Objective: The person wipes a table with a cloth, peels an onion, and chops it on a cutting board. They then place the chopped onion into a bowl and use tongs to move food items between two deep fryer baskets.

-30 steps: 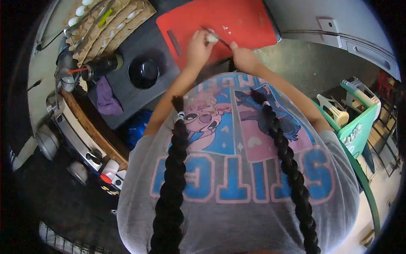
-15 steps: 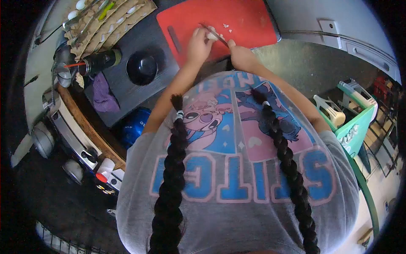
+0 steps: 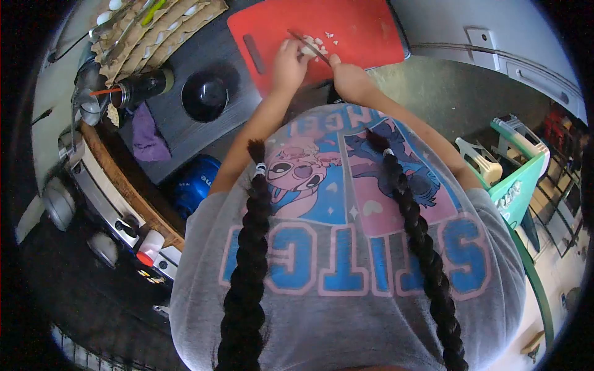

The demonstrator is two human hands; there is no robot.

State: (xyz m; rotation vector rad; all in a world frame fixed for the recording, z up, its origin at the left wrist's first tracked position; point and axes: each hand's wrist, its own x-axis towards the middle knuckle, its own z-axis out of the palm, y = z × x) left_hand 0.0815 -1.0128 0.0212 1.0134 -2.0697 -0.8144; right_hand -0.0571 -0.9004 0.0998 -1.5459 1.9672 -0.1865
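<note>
My right hand is closed around the handle of a knife. Its blade slants up and left over the red cutting board. Under and beside the blade lie small cut pieces of a white food, whose kind I cannot make out. On the left side of the blade, my left hand has its fingers bent together against the white food, steadying it on the board. The fingertips partly hide what they hold.
Left of the board are a black bowl, a purple cloth, a dark jar and egg cartons. A stove stands at the left edge, and a green plastic crate at the right.
The white food under the knife has gone from a more compact lump to looser, spread pieces. My right hand and the knife have shifted slightly left.
</note>
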